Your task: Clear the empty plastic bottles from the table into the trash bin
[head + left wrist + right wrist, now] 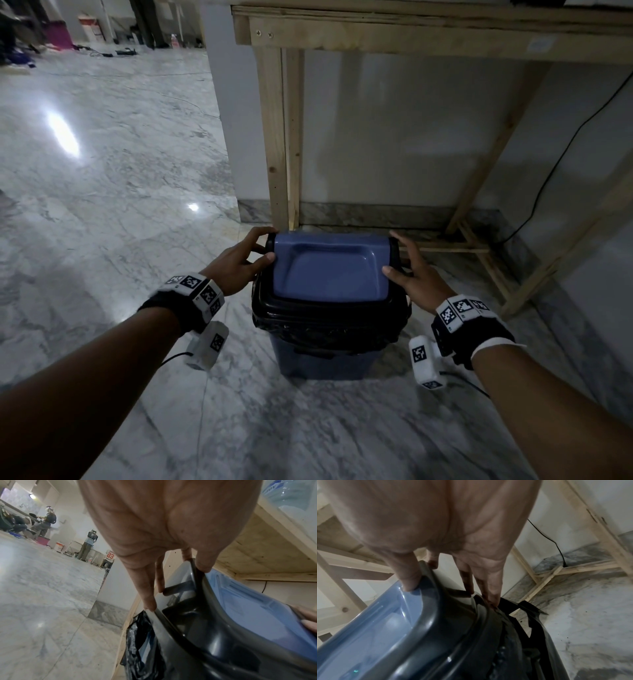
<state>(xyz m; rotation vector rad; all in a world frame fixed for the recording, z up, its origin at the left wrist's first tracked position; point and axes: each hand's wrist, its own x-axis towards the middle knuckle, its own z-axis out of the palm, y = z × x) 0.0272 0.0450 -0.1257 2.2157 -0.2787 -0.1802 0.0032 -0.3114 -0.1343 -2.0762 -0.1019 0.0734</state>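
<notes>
A blue trash bin [325, 358] with a black liner bag [325, 327] stands on the marble floor in front of the wooden table [411, 37]. Its lid [329, 270] has a blue swing flap in a black frame. My left hand [269, 244] grips the frame's left side, thumb on top and fingers outside. My right hand [394, 251] grips the right side the same way. The left wrist view shows my left hand [178, 586] on the lid [248, 608], with a clear plastic bottle [291, 496] on the table above. The right wrist view shows my right hand [452, 593] on the lid [376, 628].
The table's legs and cross braces [479, 250] stand behind and right of the bin, against a white wall. A black cable [565, 150] runs down the wall to the floor. Open marble floor [102, 171] stretches left. People [87, 545] stand far off across the room.
</notes>
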